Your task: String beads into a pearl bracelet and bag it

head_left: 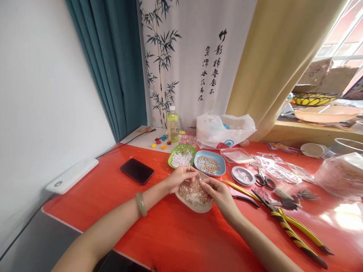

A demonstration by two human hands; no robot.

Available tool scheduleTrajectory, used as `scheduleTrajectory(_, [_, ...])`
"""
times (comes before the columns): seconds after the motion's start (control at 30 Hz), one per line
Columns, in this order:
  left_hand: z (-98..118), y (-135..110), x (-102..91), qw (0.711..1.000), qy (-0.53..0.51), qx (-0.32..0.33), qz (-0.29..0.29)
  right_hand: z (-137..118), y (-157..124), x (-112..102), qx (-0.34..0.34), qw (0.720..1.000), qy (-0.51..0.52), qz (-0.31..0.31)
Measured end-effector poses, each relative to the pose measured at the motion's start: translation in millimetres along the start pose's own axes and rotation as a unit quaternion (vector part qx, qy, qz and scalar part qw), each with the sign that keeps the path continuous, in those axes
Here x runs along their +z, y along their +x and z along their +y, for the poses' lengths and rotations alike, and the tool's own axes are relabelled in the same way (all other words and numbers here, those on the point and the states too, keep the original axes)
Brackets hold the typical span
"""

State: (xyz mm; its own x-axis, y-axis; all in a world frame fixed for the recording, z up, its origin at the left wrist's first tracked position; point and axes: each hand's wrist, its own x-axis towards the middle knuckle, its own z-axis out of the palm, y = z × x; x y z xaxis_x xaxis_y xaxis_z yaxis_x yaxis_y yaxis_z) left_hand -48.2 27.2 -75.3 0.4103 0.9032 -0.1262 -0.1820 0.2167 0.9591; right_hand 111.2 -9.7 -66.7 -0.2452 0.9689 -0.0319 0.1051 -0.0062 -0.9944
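My left hand (181,176) and my right hand (217,190) meet over a white dish (195,206) of small gold and white beads on the red table (176,230). Both hands have their fingertips pinched together, almost touching each other. What they pinch is too small to make out. A pale green bangle (141,204) is on my left wrist. Just beyond the hands lie a green dish (181,155) of white beads and a blue dish (210,163) of gold beads.
A black phone (137,170) lies to the left. Right of the dishes are a thread spool (243,175), scissors (264,180) and yellow-handled pliers (295,230). A bottle (172,124), a white plastic bag (224,130) and clear bags (340,173) stand further back.
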Motion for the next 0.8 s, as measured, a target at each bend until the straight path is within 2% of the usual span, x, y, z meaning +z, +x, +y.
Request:
scheduleTrajectory(0.1, [4, 0, -1.7, 1.000, 0.002, 0.025, 0.008, 1, 0, 0, 0.001, 1.000, 0.003, -0.001])
scheduleTrajectory(0.17, [8, 2, -7.8, 0.997, 0.031, 0.065, 0.040, 1, -1, 0, 0.001, 1.000, 0.004, -0.003])
scheduleTrajectory(0.23, [13, 5, -19.1, 0.983, 0.104, 0.114, 0.099, -1, -3, 1, 0.003, 1.000, 0.002, -0.003])
scheduleTrajectory(0.27, [15, 7, -26.4, 0.967, 0.167, 0.138, 0.132, -2, -3, 1, 0.005, 1.000, -0.001, -0.004])
scheduleTrajectory(0.37, [18, 15, -50.6, 0.949, 0.234, 0.143, 0.155, -5, -5, 2, 0.012, 1.000, -0.007, -0.004])
scheduleTrajectory(0.53, [12, 21, -74.9, 0.908, 0.370, 0.129, 0.152, -6, -5, 3, 0.007, 1.000, -0.007, -0.001])
scheduleTrajectory(0.8, [14, 16, -79.0, 0.850, 0.508, 0.099, 0.098, -3, -4, 2, 0.001, 1.000, -0.026, -0.006])
